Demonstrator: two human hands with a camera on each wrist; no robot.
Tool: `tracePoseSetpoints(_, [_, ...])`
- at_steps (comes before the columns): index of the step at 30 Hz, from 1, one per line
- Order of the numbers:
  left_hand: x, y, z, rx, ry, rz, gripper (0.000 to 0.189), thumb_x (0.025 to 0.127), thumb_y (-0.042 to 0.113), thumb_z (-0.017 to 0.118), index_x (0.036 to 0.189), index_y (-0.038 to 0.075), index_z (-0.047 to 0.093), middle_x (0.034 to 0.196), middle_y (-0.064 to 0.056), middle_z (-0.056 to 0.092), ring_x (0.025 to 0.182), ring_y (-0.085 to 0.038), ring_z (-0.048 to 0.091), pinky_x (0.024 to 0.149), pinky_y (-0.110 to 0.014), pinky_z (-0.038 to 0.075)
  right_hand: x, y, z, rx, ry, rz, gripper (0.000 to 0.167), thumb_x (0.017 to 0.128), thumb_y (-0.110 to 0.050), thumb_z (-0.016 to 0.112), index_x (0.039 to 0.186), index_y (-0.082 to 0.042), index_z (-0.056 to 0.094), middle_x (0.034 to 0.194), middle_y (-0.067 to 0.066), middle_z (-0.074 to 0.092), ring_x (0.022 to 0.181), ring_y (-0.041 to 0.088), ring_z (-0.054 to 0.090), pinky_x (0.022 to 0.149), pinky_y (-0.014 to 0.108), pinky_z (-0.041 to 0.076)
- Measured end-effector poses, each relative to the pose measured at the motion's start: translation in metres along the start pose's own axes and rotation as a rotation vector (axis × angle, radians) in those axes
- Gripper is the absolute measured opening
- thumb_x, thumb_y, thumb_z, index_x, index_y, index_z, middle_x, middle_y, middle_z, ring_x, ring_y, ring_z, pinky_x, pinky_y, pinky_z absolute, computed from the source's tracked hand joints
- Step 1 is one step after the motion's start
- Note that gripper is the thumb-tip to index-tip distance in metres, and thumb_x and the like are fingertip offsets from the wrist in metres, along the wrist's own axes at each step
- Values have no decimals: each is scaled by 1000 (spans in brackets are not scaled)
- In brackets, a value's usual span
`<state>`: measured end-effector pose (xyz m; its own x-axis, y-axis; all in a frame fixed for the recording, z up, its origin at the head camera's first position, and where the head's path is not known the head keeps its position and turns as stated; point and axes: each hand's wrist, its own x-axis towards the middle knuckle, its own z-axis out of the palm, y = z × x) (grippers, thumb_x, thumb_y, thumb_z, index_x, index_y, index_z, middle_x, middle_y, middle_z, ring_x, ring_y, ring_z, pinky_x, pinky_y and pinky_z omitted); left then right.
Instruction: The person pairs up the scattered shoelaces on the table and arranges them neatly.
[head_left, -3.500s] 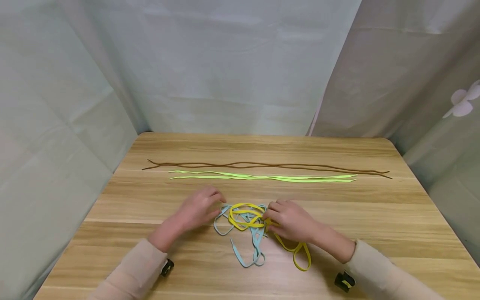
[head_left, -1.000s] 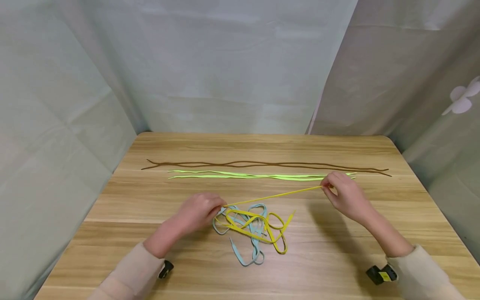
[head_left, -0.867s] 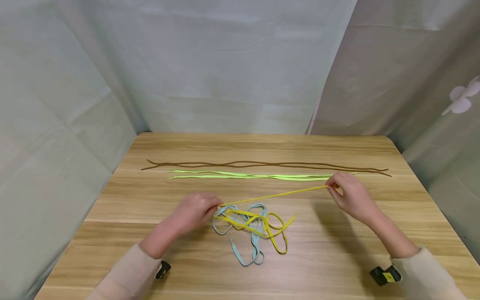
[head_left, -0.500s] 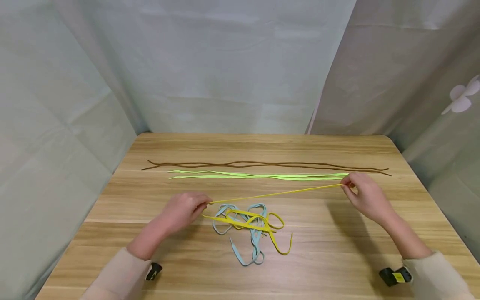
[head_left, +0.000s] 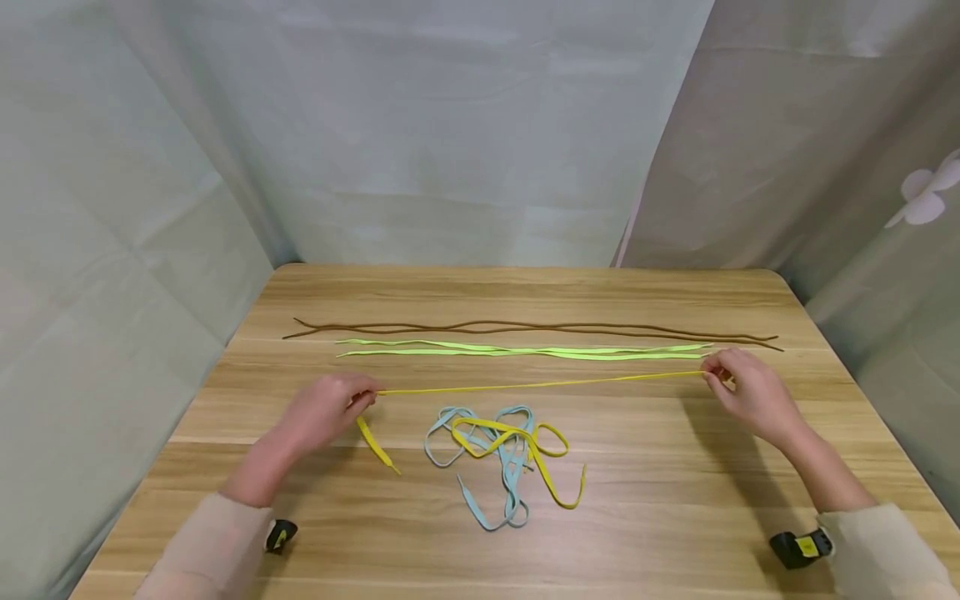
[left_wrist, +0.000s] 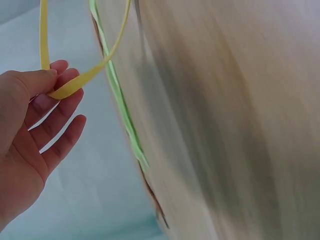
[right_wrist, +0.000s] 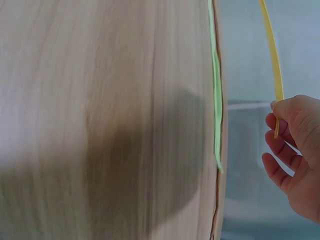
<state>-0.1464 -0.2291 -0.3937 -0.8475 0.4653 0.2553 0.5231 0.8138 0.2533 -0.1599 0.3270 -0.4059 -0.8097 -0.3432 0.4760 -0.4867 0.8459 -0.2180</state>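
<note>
A flat yellow shoelace (head_left: 540,385) is stretched nearly level above the table between my two hands. My left hand (head_left: 322,412) pinches it between thumb and fingers, and a tail of the lace hangs below that hand. The lace's other end is pinched by my right hand (head_left: 753,396), with a short tip poking out in the right wrist view (right_wrist: 276,132). Between the hands, a second yellow shoelace (head_left: 552,487) lies looped over tangled light blue shoelaces (head_left: 511,483). Whether the blue tangle is one lace or two I cannot tell.
Green shoelaces (head_left: 600,357) lie straight across the wooden table (head_left: 637,533), just beyond the stretched lace. Behind them run thin brown laces (head_left: 420,327). Pale curtains (head_left: 450,167) hang at the back and sides.
My hands have moved apart, the left leftward and the right rightward, drawing one yellow lace out of the pile. Its tail has come free on the left. The other yellow lace stays behind.
</note>
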Motion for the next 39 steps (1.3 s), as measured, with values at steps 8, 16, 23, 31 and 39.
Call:
tracePoseSetpoints(8, [-9,-33,0,-8,-27,-80,16,83,5,64,98,5,70,96,-11,69,83,-23,66,68,-40,51,-5,10,3,-1,-13,40,18,70,5,72,81,-6,61,76,3,58,68,19,54,57,34,45])
tracePoseSetpoints(16, [-18,-60,0,0,-18,-141,16,83,3,64,98,4,70,98,-15,69,82,-26,65,68,-43,51,-10,20,7,-5,-2,70,17,71,5,70,82,-6,61,74,3,58,68,19,55,58,35,44])
tracePoseSetpoints(23, [-21,-73,-3,-15,-53,-233,16,86,4,61,99,5,70,98,-15,69,75,-19,61,64,-39,48,-10,25,9,-5,-32,86,14,73,5,69,82,-4,62,76,5,59,68,20,55,58,36,45])
tracePoseSetpoints(31, [-16,-85,-7,-65,-89,-319,19,90,5,53,103,3,68,85,-8,69,70,-16,59,61,-35,45,-8,30,15,-21,-84,89,10,75,4,66,82,-2,64,76,7,59,68,21,56,58,37,45])
tracePoseSetpoints(39, [-10,-89,-6,-61,-101,-390,14,89,11,57,96,7,68,87,-10,68,78,-24,61,64,-39,47,-1,35,23,-20,-176,142,9,77,2,63,85,-2,62,78,10,62,71,24,58,61,43,47])
